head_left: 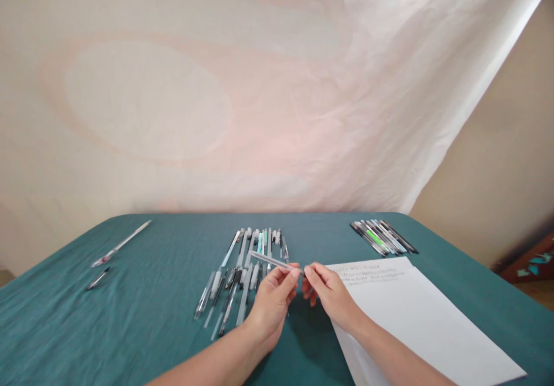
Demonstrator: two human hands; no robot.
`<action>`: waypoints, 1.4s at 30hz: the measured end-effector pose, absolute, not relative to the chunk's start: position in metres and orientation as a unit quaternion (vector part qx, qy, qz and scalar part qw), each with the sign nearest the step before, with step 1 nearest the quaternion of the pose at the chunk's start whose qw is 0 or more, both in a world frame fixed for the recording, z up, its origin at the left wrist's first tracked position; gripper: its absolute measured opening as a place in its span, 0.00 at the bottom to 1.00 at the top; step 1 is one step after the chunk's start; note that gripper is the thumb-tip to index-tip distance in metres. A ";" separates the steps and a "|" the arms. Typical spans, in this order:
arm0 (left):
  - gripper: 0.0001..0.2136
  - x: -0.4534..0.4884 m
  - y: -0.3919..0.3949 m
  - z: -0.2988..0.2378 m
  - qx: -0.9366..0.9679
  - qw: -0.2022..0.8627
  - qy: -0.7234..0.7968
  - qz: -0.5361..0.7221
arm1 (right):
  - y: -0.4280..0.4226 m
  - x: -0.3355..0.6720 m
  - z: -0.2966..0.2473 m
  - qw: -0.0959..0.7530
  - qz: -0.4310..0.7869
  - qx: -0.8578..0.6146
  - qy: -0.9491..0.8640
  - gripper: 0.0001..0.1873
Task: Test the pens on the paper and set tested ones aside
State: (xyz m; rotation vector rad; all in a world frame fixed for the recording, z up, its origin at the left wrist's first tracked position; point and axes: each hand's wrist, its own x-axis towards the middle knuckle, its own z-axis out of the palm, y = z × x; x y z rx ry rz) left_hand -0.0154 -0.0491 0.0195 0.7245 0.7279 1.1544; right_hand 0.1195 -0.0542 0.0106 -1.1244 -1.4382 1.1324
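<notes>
Pale cream hanging sheet with faded pinkish curves [277,86]: creased, spanning the background, edge slanting at right.

Dark teal tablecloth [164,311]: lightly wrinkled, covering the table.

White rectangular sheets of paper [424,322]: overlapping, right side of table, lines of dark handwriting along the far end; right forearm passing over them.

Loose group of clear, black, white and pale-blue plastic pens [244,293]: centre, in two rough rows, one nearer than the other; some partly hidden behind the left hand.

Left hand [274,299]: thumb and fingers closed on a slim translucent plastic pen, near its right end.

Right hand [326,291]: beside the left, thumb and forefinger pinched at the same pen's right end, other fingers curled below.

Neat row of black, white and bright-green slender pens [381,237]: far right, beyond the paper, side by side.

Long clear stick pen with reddish end [124,242]: far left, lying diagonally, well apart from the hands.

Slim translucent plastic pen [272,260]: raised between the hands, free end pointing left over the central group.

Short black-and-clear pen piece [97,278]: left, just beside the long pen's near end.
</notes>
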 end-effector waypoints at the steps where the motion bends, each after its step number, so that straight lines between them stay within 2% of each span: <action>1: 0.13 -0.015 -0.049 0.020 0.329 0.720 0.324 0.518 | -0.054 0.119 0.010 0.474 0.467 -0.462 -0.586 0.20; 7: 0.12 -0.015 -0.050 0.020 0.321 0.722 0.314 0.527 | -0.054 0.119 0.010 0.487 0.478 -0.435 -0.587 0.15; 13: 0.13 -0.016 -0.049 0.014 0.333 0.723 0.316 0.516 | -0.052 0.119 0.008 0.475 0.470 -0.459 -0.585 0.21; 18: 0.13 -0.016 -0.048 0.016 0.336 0.720 0.314 0.520 | -0.055 0.120 0.008 0.479 0.463 -0.449 -0.595 0.16; 21: 0.13 -0.016 -0.049 0.016 0.351 0.713 0.320 0.516 | -0.056 0.119 0.008 0.470 0.455 -0.459 -0.602 0.17; 30: 0.14 -0.016 -0.046 0.008 0.406 0.698 0.313 0.500 | -0.055 0.114 0.009 0.481 0.564 -0.444 -0.503 0.22; 36: 0.13 -0.018 -0.046 0.010 0.418 0.681 0.332 0.501 | -0.060 0.116 0.012 0.488 0.506 -0.422 -0.572 0.17; 42: 0.13 -0.018 -0.045 0.010 0.418 0.686 0.344 0.487 | -0.060 0.115 0.015 0.465 0.476 -0.459 -0.589 0.22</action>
